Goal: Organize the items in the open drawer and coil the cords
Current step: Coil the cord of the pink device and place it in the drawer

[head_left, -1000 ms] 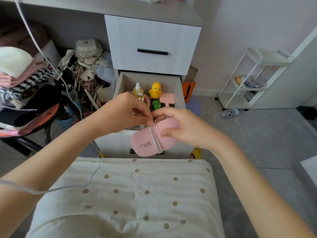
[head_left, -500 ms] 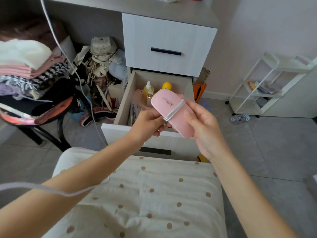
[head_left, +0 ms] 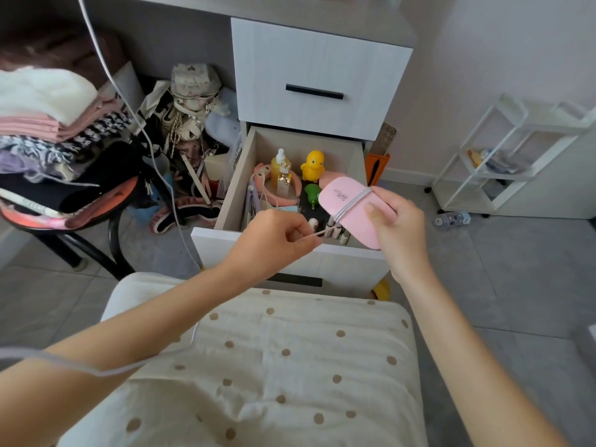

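The right hand (head_left: 396,227) gripped the flat pink plastic oval device (head_left: 346,221) above the front edge of the open pale wooden drawer (head_left: 233,195); the left hand (head_left: 277,240) pinched the thin white cord (head_left: 353,203) wound round it, taut.

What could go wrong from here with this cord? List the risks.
1. The left hand holds the cord taut; the loops on the pink device could slide off and unwind.
2. The right hand grips only one end, so a tug may drop it into the open drawer.
3. The white cable over the left forearm might snag.
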Action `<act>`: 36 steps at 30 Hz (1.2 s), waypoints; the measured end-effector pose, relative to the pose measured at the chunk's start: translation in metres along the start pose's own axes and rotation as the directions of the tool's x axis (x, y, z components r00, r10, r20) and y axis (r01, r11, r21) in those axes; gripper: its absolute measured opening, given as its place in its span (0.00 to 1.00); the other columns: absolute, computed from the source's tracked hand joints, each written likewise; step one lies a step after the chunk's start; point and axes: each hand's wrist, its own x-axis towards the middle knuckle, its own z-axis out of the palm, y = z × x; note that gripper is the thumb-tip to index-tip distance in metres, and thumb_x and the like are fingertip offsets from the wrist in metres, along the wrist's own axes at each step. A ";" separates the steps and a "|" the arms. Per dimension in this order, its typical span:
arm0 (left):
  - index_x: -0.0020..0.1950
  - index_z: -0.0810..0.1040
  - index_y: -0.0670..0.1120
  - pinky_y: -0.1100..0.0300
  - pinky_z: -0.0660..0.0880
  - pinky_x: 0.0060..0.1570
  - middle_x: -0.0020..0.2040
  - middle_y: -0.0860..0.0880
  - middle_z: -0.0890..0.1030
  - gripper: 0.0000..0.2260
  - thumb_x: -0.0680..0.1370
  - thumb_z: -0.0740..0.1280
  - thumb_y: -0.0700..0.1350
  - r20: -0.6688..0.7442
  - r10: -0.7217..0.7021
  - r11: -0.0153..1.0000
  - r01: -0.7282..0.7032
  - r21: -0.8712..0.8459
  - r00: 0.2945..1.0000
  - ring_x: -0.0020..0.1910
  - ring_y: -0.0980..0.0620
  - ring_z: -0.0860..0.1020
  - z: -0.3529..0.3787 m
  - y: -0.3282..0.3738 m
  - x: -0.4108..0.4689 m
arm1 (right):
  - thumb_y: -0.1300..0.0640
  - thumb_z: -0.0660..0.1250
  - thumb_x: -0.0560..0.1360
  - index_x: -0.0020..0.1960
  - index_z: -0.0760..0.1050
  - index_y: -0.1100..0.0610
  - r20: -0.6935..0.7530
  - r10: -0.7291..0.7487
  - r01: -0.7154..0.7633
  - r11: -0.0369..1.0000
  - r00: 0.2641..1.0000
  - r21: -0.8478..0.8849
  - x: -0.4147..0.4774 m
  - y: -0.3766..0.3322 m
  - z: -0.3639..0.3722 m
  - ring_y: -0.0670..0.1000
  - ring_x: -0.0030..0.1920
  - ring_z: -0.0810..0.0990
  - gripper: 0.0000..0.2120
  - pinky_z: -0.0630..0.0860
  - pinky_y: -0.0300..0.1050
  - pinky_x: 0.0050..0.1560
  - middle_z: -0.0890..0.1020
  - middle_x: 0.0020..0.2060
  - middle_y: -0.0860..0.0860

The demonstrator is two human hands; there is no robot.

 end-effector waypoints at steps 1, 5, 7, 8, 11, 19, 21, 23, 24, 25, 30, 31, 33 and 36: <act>0.40 0.82 0.46 0.62 0.74 0.32 0.29 0.55 0.77 0.07 0.74 0.70 0.48 -0.011 0.061 0.995 -0.060 0.074 0.998 0.28 0.57 0.74 -0.001 0.000 0.000 | 0.61 0.64 0.77 0.66 0.74 0.56 0.008 -0.044 0.044 0.996 0.999 -0.075 0.000 0.000 -0.001 0.53 0.57 0.74 0.18 0.71 0.43 0.55 0.74 0.59 0.56; 0.42 0.83 0.46 0.55 0.78 0.31 0.34 0.52 0.81 0.07 0.75 0.67 0.47 -0.012 0.382 0.860 -0.351 0.372 0.924 0.31 0.54 0.77 -0.009 0.003 0.000 | 0.59 0.63 0.78 0.68 0.72 0.52 0.083 -0.163 0.180 0.948 0.983 -0.264 -0.005 -0.005 -0.002 0.48 0.50 0.70 0.19 0.62 0.30 0.42 0.69 0.51 0.50; 0.39 0.82 0.46 0.58 0.75 0.26 0.32 0.51 0.80 0.08 0.74 0.65 0.46 0.033 0.524 0.728 -0.468 0.502 0.851 0.27 0.52 0.75 -0.014 0.008 0.003 | 0.59 0.64 0.78 0.69 0.71 0.51 0.175 -0.225 0.272 0.904 0.959 -0.331 -0.011 -0.011 -0.002 0.44 0.47 0.68 0.19 0.63 0.30 0.42 0.67 0.49 0.48; 0.36 0.81 0.46 0.62 0.70 0.23 0.29 0.52 0.78 0.08 0.72 0.66 0.45 0.057 0.576 0.661 -0.505 0.556 0.816 0.24 0.52 0.72 -0.018 0.011 0.005 | 0.59 0.64 0.78 0.69 0.71 0.51 0.236 -0.251 0.322 0.882 0.939 -0.343 -0.015 -0.014 -0.002 0.44 0.45 0.69 0.20 0.65 0.33 0.44 0.67 0.47 0.47; 0.31 0.78 0.48 0.67 0.58 0.25 0.26 0.53 0.75 0.06 0.68 0.69 0.48 0.108 0.605 0.572 -0.525 0.630 0.789 0.23 0.51 0.68 -0.027 0.017 0.011 | 0.62 0.66 0.76 0.65 0.75 0.51 0.423 -0.287 0.429 0.855 0.860 -0.292 -0.023 -0.024 -0.002 0.48 0.44 0.73 0.18 0.73 0.45 0.47 0.70 0.44 0.47; 0.36 0.76 0.47 0.71 0.64 0.31 0.29 0.56 0.70 0.12 0.66 0.77 0.50 0.237 0.196 0.946 -0.247 0.209 0.952 0.29 0.60 0.68 -0.048 0.011 0.029 | 0.62 0.68 0.74 0.68 0.70 0.45 0.721 -0.149 0.297 0.951 0.677 -0.082 -0.031 -0.036 -0.017 0.40 0.58 0.73 0.25 0.68 0.36 0.60 0.77 0.56 0.40; 0.38 0.79 0.44 0.72 0.66 0.31 0.31 0.55 0.73 0.08 0.68 0.76 0.44 0.301 0.175 0.983 -0.186 0.008 0.938 0.29 0.61 0.70 -0.048 0.008 0.030 | 0.62 0.68 0.74 0.66 0.69 0.40 0.726 -0.144 0.268 0.962 0.672 -0.058 -0.031 -0.036 -0.021 0.36 0.56 0.74 0.27 0.68 0.33 0.58 0.77 0.53 0.37; 0.40 0.79 0.43 0.71 0.68 0.31 0.33 0.51 0.75 0.05 0.70 0.74 0.41 0.321 0.162 0.986 -0.137 -0.101 0.933 0.28 0.61 0.71 -0.047 0.005 0.030 | 0.62 0.68 0.74 0.62 0.69 0.35 0.733 -0.160 0.259 0.966 0.661 -0.023 -0.029 -0.034 -0.023 0.36 0.57 0.74 0.26 0.68 0.37 0.61 0.77 0.53 0.37; 0.40 0.79 0.44 0.70 0.69 0.32 0.34 0.48 0.76 0.04 0.70 0.73 0.41 0.324 0.163 0.983 -0.123 -0.138 0.932 0.29 0.61 0.72 -0.045 0.003 0.030 | 0.62 0.68 0.74 0.61 0.69 0.34 0.734 -0.171 0.254 0.967 0.658 -0.002 -0.029 -0.033 -0.024 0.38 0.58 0.74 0.26 0.69 0.40 0.63 0.78 0.55 0.39; 0.40 0.78 0.46 0.68 0.70 0.35 0.36 0.45 0.78 0.04 0.70 0.72 0.42 0.329 0.155 0.979 -0.099 -0.179 0.931 0.32 0.61 0.73 -0.044 0.000 0.030 | 0.63 0.68 0.74 0.61 0.70 0.35 0.733 -0.183 0.242 0.970 0.654 0.027 -0.029 -0.031 -0.024 0.40 0.59 0.74 0.26 0.69 0.43 0.65 0.78 0.57 0.42; 0.42 0.79 0.48 0.63 0.74 0.46 0.45 0.43 0.79 0.03 0.75 0.69 0.45 0.441 0.112 0.867 0.129 -0.481 0.890 0.44 0.52 0.77 -0.032 -0.017 0.028 | 0.62 0.67 0.73 0.62 0.75 0.47 0.694 -0.230 0.026 0.956 0.682 0.291 -0.032 -0.026 -0.024 0.45 0.62 0.76 0.19 0.72 0.44 0.63 0.79 0.60 0.46; 0.42 0.79 0.48 0.65 0.75 0.42 0.45 0.45 0.79 0.03 0.75 0.67 0.44 0.455 0.103 0.817 0.185 -0.546 0.885 0.42 0.53 0.78 -0.027 -0.020 0.025 | 0.60 0.67 0.73 0.60 0.76 0.47 0.669 -0.224 -0.017 0.942 0.709 0.335 -0.033 -0.025 -0.022 0.45 0.61 0.77 0.18 0.73 0.43 0.61 0.80 0.60 0.46; 0.45 0.77 0.46 0.66 0.75 0.37 0.40 0.50 0.80 0.04 0.74 0.63 0.42 0.440 0.067 0.748 0.247 -0.617 0.895 0.38 0.56 0.79 -0.015 -0.025 0.019 | 0.61 0.66 0.74 0.58 0.77 0.47 0.596 -0.182 -0.077 0.921 0.782 0.381 -0.034 -0.020 -0.013 0.44 0.58 0.78 0.15 0.75 0.40 0.57 0.81 0.58 0.45; 0.50 0.75 0.45 0.64 0.75 0.42 0.42 0.47 0.77 0.05 0.76 0.63 0.38 0.359 -0.060 0.757 0.276 -0.591 0.932 0.40 0.56 0.76 0.003 -0.029 0.014 | 0.58 0.66 0.74 0.56 0.78 0.45 0.502 -0.039 -0.234 0.852 0.864 0.469 -0.033 -0.009 0.001 0.45 0.58 0.78 0.14 0.75 0.42 0.56 0.81 0.57 0.44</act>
